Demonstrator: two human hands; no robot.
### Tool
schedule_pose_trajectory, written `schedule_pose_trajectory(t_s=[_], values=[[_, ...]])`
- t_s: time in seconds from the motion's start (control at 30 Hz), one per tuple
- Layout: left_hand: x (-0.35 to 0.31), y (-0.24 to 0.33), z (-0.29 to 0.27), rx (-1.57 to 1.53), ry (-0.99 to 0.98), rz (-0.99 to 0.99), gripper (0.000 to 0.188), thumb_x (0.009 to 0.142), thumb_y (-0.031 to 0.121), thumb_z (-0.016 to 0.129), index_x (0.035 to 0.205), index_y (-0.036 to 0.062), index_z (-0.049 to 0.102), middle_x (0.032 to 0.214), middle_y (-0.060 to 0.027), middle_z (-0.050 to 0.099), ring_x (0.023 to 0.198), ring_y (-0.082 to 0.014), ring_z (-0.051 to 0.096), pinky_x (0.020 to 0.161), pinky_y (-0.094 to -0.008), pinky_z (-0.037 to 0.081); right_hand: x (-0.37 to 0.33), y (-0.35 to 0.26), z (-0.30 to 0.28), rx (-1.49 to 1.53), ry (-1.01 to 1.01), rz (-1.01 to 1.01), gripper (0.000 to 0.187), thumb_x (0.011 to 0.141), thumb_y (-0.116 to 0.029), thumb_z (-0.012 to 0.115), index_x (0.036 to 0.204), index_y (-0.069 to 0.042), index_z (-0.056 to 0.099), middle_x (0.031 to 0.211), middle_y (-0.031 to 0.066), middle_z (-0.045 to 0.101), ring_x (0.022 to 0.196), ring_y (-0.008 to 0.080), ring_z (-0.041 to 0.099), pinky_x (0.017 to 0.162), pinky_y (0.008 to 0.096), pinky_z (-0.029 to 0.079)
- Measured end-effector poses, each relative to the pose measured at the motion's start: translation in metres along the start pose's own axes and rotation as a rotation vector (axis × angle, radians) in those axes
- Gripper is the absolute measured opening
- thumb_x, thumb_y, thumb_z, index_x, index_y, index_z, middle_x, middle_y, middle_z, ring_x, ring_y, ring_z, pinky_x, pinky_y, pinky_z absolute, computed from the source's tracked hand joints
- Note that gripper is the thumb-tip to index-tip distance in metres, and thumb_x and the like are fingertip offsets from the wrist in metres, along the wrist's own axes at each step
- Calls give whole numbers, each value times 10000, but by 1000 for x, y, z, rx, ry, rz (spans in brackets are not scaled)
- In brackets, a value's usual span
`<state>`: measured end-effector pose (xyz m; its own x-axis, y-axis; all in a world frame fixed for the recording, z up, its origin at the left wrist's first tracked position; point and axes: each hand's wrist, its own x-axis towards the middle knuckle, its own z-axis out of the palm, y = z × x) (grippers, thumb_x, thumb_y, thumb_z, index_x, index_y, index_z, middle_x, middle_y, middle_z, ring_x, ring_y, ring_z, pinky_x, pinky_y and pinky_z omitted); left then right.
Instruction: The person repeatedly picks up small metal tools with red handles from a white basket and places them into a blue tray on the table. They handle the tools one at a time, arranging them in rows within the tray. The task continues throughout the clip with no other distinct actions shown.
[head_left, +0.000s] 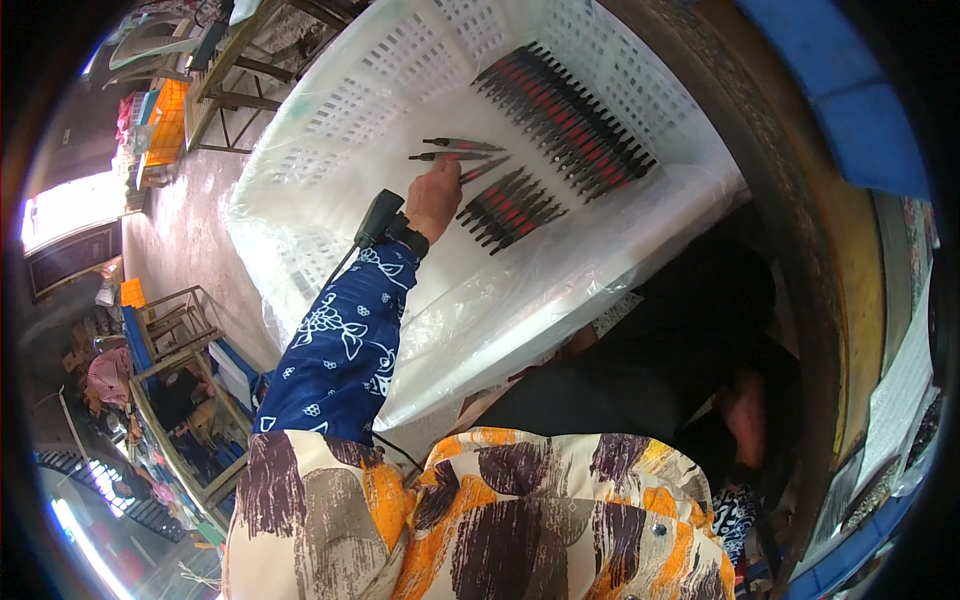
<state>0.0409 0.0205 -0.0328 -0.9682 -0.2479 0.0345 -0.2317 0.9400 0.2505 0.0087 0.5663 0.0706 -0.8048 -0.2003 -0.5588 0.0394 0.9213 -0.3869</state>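
My left hand point(434, 200), in a blue patterned sleeve with a black device strapped at the wrist point(383, 218), reaches into a white slotted plastic crate point(400, 80) lined with clear film. Its fingers pinch a slim red and black pen-like stick point(486, 169). Two more loose sticks point(455, 150) lie just beyond the fingertips. A short row of the same sticks point(510, 210) lies to the right of the hand, and a long row point(565, 105) lies farther back. My right hand point(745, 415) sits low at the right in deep shadow, its fingers unclear.
The crate's near rim point(560, 300) is draped in film. A dark curved edge point(800, 250) runs along the right. At the left, on the concrete floor, stand wooden frames point(175, 330), an orange crate point(165, 125) and a wooden bench point(240, 80).
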Motion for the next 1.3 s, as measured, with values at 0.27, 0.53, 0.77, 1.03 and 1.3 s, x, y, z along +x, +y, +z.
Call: schedule_pose_trajectory(t_s=[0.27, 0.53, 0.77, 1.03, 1.3], values=[[-7, 9, 4, -49, -124, -67, 127, 777, 73, 599, 897, 58, 559, 882, -167, 572, 771, -399, 570, 658, -469, 472, -3, 14, 5, -53, 35, -121, 189, 745, -121, 604, 855, 33, 607, 746, 187, 596, 658, 314, 545, 586, 400, 440], [7, -3, 1, -28, 105, -42, 141, 814, 103, 554, 953, 96, 576, 898, -145, 567, 735, -386, 592, 632, -475, 479, -4, 10, 4, 6, 29, -100, 262, 754, -125, 594, 962, 33, 613, 830, 218, 608, 709, 330, 557, 635, 405, 453], [23, -22, -7, 218, 16, -78, 199, 819, 59, 530, 1010, 104, 560, 940, -133, 553, 742, -372, 602, 609, -467, 482, -5, 12, 6, -70, 69, -119, 270, 753, -133, 604, 969, 29, 619, 903, 229, 619, 802, 375, 578, 688, 424, 465], [27, -24, -6, 226, 15, 5, 124, 833, 65, 520, 950, 92, 550, 910, -129, 548, 719, -356, 599, 589, -451, 479, -5, 18, 4, -90, 5, -109, 258, 731, -88, 627, 962, 26, 619, 917, 227, 613, 824, 381, 573, 721, 431, 464], [11, -2, -8, -29, -144, -83, 110, 780, 101, 620, 870, 73, 563, 889, -150, 569, 788, -387, 582, 655, -475, 468, -3, 15, 5, -124, 67, -156, 173, 715, -64, 617, 865, 21, 628, 764, 186, 608, 663, 322, 550, 606, 397, 459]])
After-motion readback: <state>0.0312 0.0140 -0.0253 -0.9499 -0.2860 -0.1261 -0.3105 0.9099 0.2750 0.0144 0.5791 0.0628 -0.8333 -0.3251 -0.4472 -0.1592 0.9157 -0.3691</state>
